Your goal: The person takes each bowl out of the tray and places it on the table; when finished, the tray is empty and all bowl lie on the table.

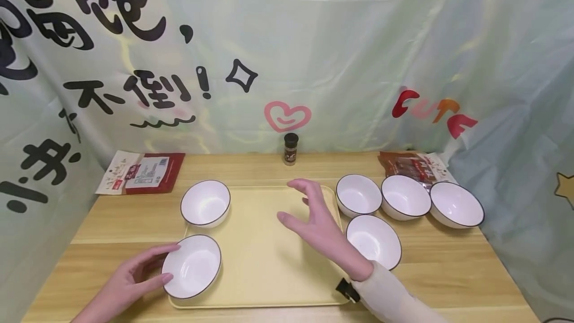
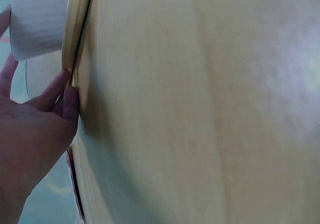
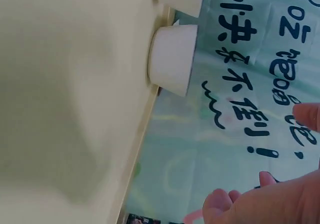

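My left hand (image 1: 118, 283) holds the near-left white bowl (image 1: 195, 267) by its left side, thumb and fingers at the dark rim. This bowl stands on the left front part of a yellow tray (image 1: 264, 253). Just behind it is a second white bowl (image 1: 206, 203), at the tray's back-left corner. In the left wrist view, fingers (image 2: 52, 91) touch the tray's edge beneath the bowl. Above the right half of the tray hovers my right hand (image 1: 318, 223), thumb and fingers spread apart, holding nothing. The right wrist view shows both left bowls beyond it, one being the upright bowl (image 3: 172, 59).
Right of the tray stand several more white bowls, among them a near bowl (image 1: 374, 241) and a far-right bowl (image 1: 456, 205). A black-capped jar (image 1: 290, 149) is at the back. Food packets lie at back left (image 1: 145, 173) and back right (image 1: 414, 166). A printed cloth (image 1: 341, 64) hangs behind.
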Action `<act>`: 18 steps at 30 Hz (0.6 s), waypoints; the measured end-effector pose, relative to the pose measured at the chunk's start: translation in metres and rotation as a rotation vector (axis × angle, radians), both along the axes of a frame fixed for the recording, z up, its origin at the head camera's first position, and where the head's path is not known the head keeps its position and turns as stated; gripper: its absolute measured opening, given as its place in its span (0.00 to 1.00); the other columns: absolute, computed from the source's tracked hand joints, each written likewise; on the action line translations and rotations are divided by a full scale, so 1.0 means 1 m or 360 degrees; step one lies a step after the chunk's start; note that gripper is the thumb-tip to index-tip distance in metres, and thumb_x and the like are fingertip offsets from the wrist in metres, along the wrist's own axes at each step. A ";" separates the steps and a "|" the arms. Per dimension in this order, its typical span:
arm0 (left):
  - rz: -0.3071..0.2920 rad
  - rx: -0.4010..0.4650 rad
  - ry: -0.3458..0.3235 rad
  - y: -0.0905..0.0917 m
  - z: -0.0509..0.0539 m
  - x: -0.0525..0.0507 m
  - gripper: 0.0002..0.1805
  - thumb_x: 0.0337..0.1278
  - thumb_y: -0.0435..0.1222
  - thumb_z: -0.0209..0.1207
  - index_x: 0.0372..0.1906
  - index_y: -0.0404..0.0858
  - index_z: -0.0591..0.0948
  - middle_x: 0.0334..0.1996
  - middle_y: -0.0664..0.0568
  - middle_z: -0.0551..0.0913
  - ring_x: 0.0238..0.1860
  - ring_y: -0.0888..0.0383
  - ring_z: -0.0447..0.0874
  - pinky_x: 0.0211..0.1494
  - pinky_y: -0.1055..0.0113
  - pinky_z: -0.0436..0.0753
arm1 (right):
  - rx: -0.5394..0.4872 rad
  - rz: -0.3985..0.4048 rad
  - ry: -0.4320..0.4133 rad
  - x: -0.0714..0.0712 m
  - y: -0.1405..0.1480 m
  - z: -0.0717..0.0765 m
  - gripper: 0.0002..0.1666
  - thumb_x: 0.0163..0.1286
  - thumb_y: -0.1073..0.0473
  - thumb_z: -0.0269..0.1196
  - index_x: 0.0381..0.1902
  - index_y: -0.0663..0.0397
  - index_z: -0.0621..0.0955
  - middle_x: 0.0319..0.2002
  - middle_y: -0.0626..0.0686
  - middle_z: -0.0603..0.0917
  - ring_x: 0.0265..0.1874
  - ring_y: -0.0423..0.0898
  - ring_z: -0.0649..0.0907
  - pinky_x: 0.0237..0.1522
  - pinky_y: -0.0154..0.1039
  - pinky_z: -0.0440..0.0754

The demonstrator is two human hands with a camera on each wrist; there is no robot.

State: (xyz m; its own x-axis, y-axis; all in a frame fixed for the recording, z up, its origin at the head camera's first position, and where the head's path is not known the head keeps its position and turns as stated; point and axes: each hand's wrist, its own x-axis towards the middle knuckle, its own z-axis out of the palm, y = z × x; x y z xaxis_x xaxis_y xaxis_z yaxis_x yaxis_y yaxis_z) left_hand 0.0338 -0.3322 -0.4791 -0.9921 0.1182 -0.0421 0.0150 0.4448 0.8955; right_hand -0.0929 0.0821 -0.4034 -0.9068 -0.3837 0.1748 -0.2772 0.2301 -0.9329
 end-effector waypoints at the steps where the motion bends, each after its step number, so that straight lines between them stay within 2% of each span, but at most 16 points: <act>1: -0.0019 0.0006 -0.0008 0.000 -0.001 0.001 0.29 0.72 0.30 0.70 0.75 0.39 0.79 0.68 0.68 0.80 0.64 0.74 0.77 0.63 0.80 0.74 | -0.0003 0.0014 -0.0023 -0.002 -0.006 0.000 0.41 0.72 0.55 0.74 0.77 0.53 0.70 0.75 0.51 0.67 0.78 0.52 0.65 0.78 0.60 0.63; 5: -0.0065 0.0007 -0.0056 -0.002 -0.003 0.002 0.36 0.70 0.31 0.72 0.79 0.44 0.75 0.72 0.70 0.76 0.68 0.78 0.70 0.66 0.82 0.67 | -0.0046 0.0078 -0.0108 -0.016 -0.028 -0.005 0.44 0.72 0.53 0.74 0.79 0.55 0.68 0.75 0.53 0.66 0.79 0.54 0.65 0.78 0.58 0.63; 9: -0.0059 -0.0015 -0.0094 -0.003 -0.005 0.002 0.37 0.70 0.33 0.72 0.81 0.45 0.74 0.73 0.70 0.74 0.69 0.80 0.67 0.66 0.83 0.65 | -0.0095 0.0114 -0.0197 -0.026 -0.046 -0.012 0.46 0.71 0.52 0.75 0.79 0.54 0.67 0.76 0.52 0.65 0.78 0.55 0.66 0.78 0.57 0.64; 12: -0.0049 -0.0037 -0.0109 -0.003 -0.005 0.001 0.37 0.70 0.34 0.72 0.80 0.46 0.74 0.73 0.69 0.74 0.69 0.79 0.68 0.67 0.82 0.66 | -0.0115 0.0170 -0.0252 -0.030 -0.061 -0.018 0.48 0.69 0.51 0.77 0.79 0.53 0.66 0.77 0.51 0.65 0.78 0.54 0.66 0.78 0.57 0.64; 16: -0.0049 -0.0052 -0.0126 -0.003 -0.004 0.000 0.36 0.71 0.35 0.72 0.80 0.47 0.74 0.73 0.66 0.74 0.68 0.77 0.70 0.66 0.80 0.68 | -0.0118 0.0260 -0.0298 -0.032 -0.082 -0.025 0.55 0.66 0.48 0.80 0.81 0.53 0.63 0.78 0.50 0.65 0.78 0.56 0.66 0.78 0.59 0.65; 18: -0.0055 -0.0050 -0.0120 -0.004 -0.004 0.000 0.36 0.70 0.34 0.72 0.80 0.46 0.75 0.74 0.65 0.74 0.68 0.76 0.70 0.66 0.80 0.69 | -0.0091 0.0282 -0.0317 -0.034 -0.094 -0.027 0.59 0.64 0.46 0.81 0.84 0.50 0.61 0.79 0.49 0.64 0.79 0.56 0.66 0.77 0.58 0.67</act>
